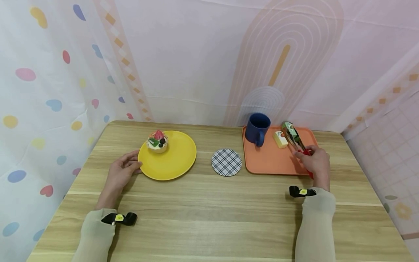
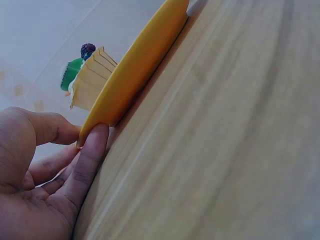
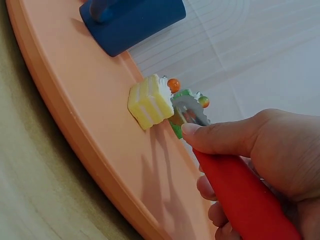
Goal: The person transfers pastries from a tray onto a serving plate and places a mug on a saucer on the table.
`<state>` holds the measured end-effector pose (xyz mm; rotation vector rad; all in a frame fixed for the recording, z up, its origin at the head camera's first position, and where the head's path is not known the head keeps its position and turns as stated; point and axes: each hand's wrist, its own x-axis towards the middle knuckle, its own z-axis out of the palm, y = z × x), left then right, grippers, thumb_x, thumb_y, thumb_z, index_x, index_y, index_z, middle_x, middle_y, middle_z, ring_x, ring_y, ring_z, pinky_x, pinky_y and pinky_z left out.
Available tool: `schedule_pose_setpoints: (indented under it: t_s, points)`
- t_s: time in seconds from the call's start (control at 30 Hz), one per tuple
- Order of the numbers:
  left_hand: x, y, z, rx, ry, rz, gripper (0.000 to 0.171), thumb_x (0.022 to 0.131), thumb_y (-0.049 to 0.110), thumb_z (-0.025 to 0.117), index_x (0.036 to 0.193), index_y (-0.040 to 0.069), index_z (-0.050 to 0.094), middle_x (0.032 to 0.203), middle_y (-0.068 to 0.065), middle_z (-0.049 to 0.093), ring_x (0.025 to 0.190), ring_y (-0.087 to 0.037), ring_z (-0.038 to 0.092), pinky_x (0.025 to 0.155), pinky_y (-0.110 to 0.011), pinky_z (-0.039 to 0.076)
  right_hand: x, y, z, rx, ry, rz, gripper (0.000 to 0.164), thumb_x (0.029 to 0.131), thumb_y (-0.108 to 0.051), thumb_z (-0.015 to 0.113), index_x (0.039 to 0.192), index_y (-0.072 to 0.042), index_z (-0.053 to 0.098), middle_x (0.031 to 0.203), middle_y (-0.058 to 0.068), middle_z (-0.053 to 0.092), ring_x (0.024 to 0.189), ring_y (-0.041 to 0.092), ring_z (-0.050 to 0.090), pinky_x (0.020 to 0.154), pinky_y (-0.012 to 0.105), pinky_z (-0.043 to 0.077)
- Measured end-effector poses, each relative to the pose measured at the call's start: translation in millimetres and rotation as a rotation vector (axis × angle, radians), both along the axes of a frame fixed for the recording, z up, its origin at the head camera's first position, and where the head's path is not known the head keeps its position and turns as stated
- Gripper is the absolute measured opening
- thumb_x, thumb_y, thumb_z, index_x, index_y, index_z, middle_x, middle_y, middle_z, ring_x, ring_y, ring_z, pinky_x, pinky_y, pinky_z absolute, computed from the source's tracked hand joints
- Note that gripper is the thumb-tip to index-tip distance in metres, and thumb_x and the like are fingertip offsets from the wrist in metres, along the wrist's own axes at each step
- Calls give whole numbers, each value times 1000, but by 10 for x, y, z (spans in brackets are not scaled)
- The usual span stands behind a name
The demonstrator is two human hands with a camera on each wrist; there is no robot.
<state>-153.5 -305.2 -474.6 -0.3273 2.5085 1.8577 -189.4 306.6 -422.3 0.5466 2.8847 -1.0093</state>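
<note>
My left hand (image 1: 122,174) pinches the near-left rim of a yellow plate (image 1: 176,160) between thumb and fingers. A fruit tart (image 1: 158,142) with a strawberry, a dark berry and a green piece sits toward the plate's back left. On the right, my right hand (image 1: 316,162) grips red-handled tongs (image 3: 240,195) with scalloped metal tips. Those tips are at a green cake slice (image 1: 290,131) over the back of an orange tray (image 1: 271,163). Just left of them, a yellow layered cake slice (image 3: 150,102) with white topping stands on the tray. The tongs partly hide the green slice in the right wrist view.
A dark blue mug (image 1: 258,129) stands at the tray's back left, handle toward me. Between plate and tray lies a round checked coaster (image 1: 226,162). The wooden table (image 1: 203,218) meets a patterned cloth backdrop (image 1: 190,65) behind.
</note>
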Motion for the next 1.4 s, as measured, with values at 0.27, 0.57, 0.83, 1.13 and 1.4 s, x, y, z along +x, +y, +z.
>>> schedule_pose_setpoints:
  t_s: [0.27,0.57,0.83,1.13,1.4]
  points:
    - [9,2,-5,4,-7,3,54,102,13,62,153,4,46,114,5,57,91,5,63,80,-17,63,23,-11,38,17,9,6,65,95,-43,70,136,6,57,117,28,66,97,36,58,60,24,46]
    - [10,4,3,0,-20,6,55,102,12,62,154,5,45,117,2,57,90,5,63,79,-16,63,37,-37,74,-5,15,14,63,95,-42,70,135,5,59,120,28,62,98,35,56,63,25,45]
    - [8,0,4,4,-17,5,54,103,13,61,154,5,45,116,5,56,91,6,63,81,-17,63,43,-44,84,-10,36,26,61,94,-43,72,132,4,61,121,26,61,98,34,55,64,26,45]
    - [19,-2,-3,6,-11,0,54,103,13,61,154,5,45,115,7,56,91,6,63,81,-17,63,48,-37,114,-7,52,20,66,93,-45,73,134,5,60,126,27,60,102,36,52,66,27,45]
    - [10,-5,-1,5,-5,3,54,103,13,61,154,4,46,113,8,56,91,6,63,81,-17,63,75,-66,150,-20,95,15,66,89,-46,78,131,4,63,120,24,63,98,33,54,66,27,46]
